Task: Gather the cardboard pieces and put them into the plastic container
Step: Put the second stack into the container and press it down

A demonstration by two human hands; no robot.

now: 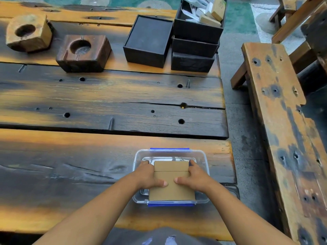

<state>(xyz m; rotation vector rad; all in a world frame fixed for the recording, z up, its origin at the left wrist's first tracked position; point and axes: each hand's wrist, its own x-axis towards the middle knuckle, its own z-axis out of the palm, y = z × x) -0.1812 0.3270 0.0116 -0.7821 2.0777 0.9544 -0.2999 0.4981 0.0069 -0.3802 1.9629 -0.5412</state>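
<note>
A clear plastic container (pixel 203 156) with blue clips on its near and far rims stands near the front right corner of the wooden table. Brown cardboard pieces (pixel 171 190) lie stacked flat in its opening, a crease or edge running across them. My left hand (pixel 150 175) grips the stack's left side, thumb on top. My right hand (pixel 195 175) holds the right side the same way. Both thumbs press on the top piece near its middle. How many pieces are in the stack I cannot tell.
Two wooden blocks with round hollows (pixel 29 32) (pixel 83 53) sit at the far left of the table (pixel 106 103). Black boxes (pixel 148 41) stand at the back right, one stacked pile (pixel 196 32) holding packets. A wooden bench (pixel 276 112) runs along the right.
</note>
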